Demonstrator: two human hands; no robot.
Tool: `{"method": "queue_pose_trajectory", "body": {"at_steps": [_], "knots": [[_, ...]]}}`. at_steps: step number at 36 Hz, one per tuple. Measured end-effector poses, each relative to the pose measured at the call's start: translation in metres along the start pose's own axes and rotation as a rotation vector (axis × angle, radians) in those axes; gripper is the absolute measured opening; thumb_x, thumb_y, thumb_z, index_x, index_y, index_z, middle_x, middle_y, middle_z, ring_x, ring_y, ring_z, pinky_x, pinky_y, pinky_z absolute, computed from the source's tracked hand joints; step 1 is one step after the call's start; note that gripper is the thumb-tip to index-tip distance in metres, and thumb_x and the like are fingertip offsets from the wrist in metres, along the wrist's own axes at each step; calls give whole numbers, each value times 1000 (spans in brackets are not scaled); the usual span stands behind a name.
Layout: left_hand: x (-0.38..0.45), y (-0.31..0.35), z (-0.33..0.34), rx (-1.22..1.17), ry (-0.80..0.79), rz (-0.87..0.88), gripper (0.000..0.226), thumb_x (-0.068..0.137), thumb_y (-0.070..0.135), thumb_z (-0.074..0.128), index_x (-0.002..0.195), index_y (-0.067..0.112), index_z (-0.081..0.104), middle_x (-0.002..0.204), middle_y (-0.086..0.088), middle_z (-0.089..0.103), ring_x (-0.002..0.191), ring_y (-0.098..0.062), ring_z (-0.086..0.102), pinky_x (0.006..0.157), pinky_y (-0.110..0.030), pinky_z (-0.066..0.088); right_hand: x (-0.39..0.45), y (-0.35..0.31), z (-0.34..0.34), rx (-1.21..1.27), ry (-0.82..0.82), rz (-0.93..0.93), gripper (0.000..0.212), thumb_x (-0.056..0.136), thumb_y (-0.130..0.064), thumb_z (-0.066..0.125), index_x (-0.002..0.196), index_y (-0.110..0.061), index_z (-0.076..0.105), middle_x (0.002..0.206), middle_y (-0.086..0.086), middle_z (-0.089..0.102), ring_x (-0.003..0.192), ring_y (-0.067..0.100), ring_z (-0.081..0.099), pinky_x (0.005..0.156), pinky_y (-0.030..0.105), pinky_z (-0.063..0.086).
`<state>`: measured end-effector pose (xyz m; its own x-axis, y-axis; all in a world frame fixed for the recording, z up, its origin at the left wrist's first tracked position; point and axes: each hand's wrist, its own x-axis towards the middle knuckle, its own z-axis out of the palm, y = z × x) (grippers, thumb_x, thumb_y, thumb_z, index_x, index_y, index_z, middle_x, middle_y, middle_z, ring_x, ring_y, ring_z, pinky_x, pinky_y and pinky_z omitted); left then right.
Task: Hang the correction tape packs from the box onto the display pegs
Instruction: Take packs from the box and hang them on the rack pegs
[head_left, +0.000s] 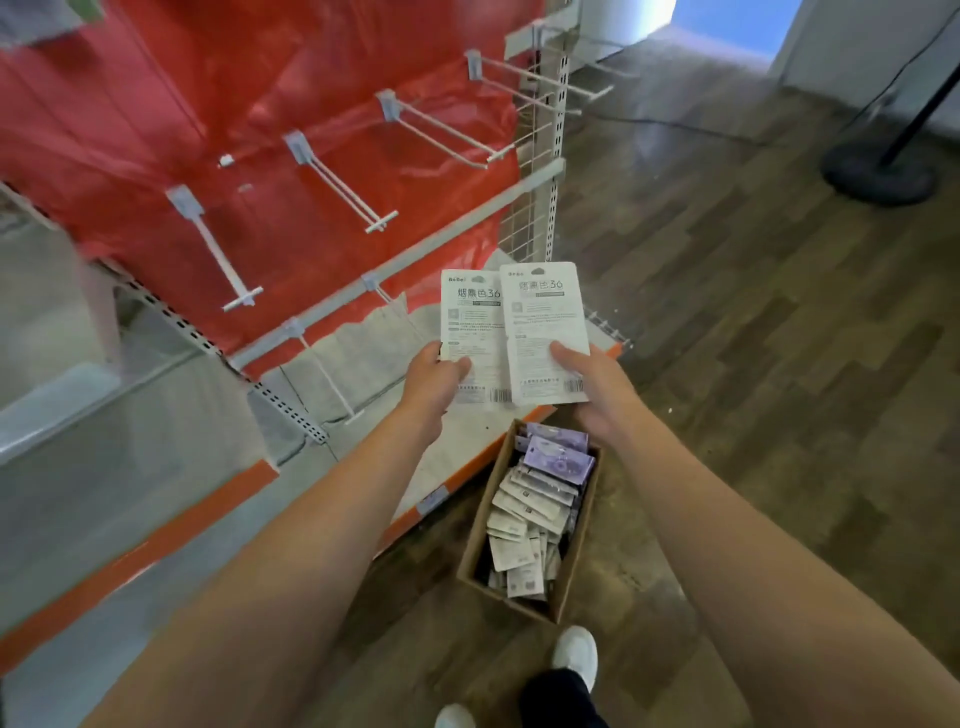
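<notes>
Both hands pinching a pack each

Left hand (434, 376) grips one pack (467, 332), right hand (592, 387) another (545, 332), above the box (475, 545).

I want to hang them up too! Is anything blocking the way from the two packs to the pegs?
Nothing visible does. The left hand and right hand each hold a pack in open air, and the nearest pegs stick out bare.

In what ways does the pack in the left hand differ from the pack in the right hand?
The left hand pinches the left pack, which lies partly behind the right pack; that one, in the right hand, overlaps it, sits slightly higher and shows its whole hang hole. Both are white, back side facing the camera.
</notes>
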<state>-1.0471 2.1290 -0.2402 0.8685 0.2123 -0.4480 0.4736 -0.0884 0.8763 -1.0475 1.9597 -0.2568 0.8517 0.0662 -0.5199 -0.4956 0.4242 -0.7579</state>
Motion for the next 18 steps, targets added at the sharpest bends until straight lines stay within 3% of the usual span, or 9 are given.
{"method": "queue_pose_trajectory", "body": {"at_steps": [5, 10, 15, 18], "knots": [[-3, 32, 27, -44, -8, 44, 25, 96, 1, 49, 115, 15, 56, 120, -4, 63, 110, -26, 60, 99, -48, 48, 1, -35, 0, -15, -34, -5, 34, 96, -9, 53, 130, -8, 53, 124, 13, 64, 110, 33, 62, 84, 45, 55], [-12, 57, 36, -37, -31, 76, 29, 97, -1, 46, 111, 21, 58, 126, -6, 62, 115, -26, 58, 101, -47, 46, -6, -66, -5, -31, -99, -18, 30, 95, -11, 55, 125, -7, 55, 117, 12, 67, 97, 26, 67, 74, 37, 59], [-27, 77, 40, -3, -150, 108, 27, 96, 2, 48, 117, 12, 61, 118, -8, 65, 111, -29, 61, 96, -45, 50, -22, -87, 2, -197, -260, -42, 19, 97, -11, 51, 114, -9, 60, 106, 6, 72, 84, 17, 72, 62, 29, 58], [-37, 88, 42, 45, -148, 137, 24, 96, 6, 48, 109, 18, 63, 116, -10, 67, 109, -31, 61, 95, -47, 50, -32, -97, 10, -264, -261, -67, 25, 98, -12, 50, 122, -7, 57, 102, 6, 70, 84, 20, 69, 53, 26, 55]]}}
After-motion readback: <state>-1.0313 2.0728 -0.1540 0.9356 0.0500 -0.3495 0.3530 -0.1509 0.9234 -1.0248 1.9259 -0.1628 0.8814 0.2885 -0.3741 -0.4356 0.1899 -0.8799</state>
